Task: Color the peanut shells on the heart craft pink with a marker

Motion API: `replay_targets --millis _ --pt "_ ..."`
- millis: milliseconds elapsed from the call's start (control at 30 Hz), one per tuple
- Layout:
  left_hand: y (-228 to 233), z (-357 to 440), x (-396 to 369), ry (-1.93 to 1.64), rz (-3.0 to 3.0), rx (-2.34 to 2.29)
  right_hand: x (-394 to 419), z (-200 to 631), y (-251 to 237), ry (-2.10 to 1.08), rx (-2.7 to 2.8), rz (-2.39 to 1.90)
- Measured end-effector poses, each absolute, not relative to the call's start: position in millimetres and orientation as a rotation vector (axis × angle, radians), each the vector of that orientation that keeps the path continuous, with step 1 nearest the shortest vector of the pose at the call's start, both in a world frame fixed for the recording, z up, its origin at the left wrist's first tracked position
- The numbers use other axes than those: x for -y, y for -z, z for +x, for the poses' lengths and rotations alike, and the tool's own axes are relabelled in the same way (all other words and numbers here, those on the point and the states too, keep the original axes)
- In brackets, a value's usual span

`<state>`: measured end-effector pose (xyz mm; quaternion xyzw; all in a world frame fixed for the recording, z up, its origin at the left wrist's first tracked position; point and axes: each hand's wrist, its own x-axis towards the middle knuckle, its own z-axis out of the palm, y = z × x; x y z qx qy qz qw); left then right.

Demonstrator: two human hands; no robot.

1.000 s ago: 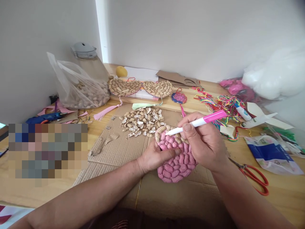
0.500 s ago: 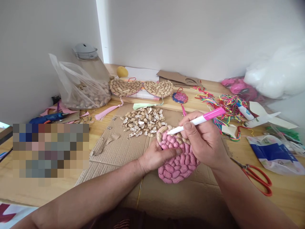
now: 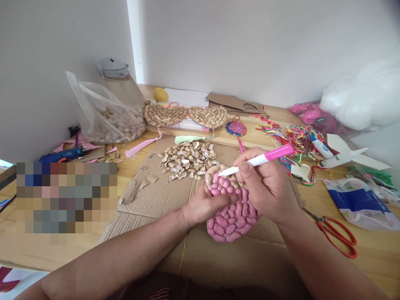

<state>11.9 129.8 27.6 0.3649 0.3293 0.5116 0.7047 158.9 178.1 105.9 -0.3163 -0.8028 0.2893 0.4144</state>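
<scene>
My left hand (image 3: 208, 204) grips a peanut-shell plaque (image 3: 229, 225) by its left side, thumb pressed across its front. Most of the shells on it are pink; those along the upper edge keep their natural tan. In my right hand (image 3: 265, 183) is a white marker pen (image 3: 254, 161) with a pink end, held like a pencil. Its tip touches or nearly touches a shell at the plaque's upper left. The right hand covers the plaque's upper right part. Just beyond lies a heap of loose peanut shells (image 3: 189, 160) on the cardboard sheet (image 3: 150, 200).
Red-handled scissors (image 3: 339, 235) lie at the right, near a blue-and-white packet (image 3: 359, 202). Colourful cords (image 3: 296, 137) are heaped behind. At the left are a bag of peanuts (image 3: 109, 125) and a blue glue gun (image 3: 62, 155). Shell-covered fan shapes (image 3: 165, 115) stand at the back.
The marker and my right hand have shifted very slightly, with the tip staying at the plaque's upper left. My left hand keeps its grip.
</scene>
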Motion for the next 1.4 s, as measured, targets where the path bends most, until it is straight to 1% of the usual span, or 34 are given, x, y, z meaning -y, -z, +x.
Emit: replay_targets --millis 100,467,733,1100,1400 --pt "-27.5 12.2 -129.3 -1.147 0.803 -0.73 -177.3 157.6 -107.7 -0.683 2.026 -0.797" --pt "-27.8 11.9 -129.6 -1.179 0.815 -0.732 -177.3 159.8 -105.0 -0.761 1.99 -0.821" --pt "-28.2 12.8 -129.2 -1.178 0.808 -0.731 -176.4 156.6 -107.3 -0.674 2.021 -0.823" --pt "-29.1 12.4 -129.3 -1.204 0.763 -0.739 -176.1 161.4 -103.3 -0.832 1.918 -0.815" --pt "-27.5 12.7 -129.5 -1.232 0.694 -0.761 -177.6 164.2 -104.7 -0.739 1.995 -0.832"
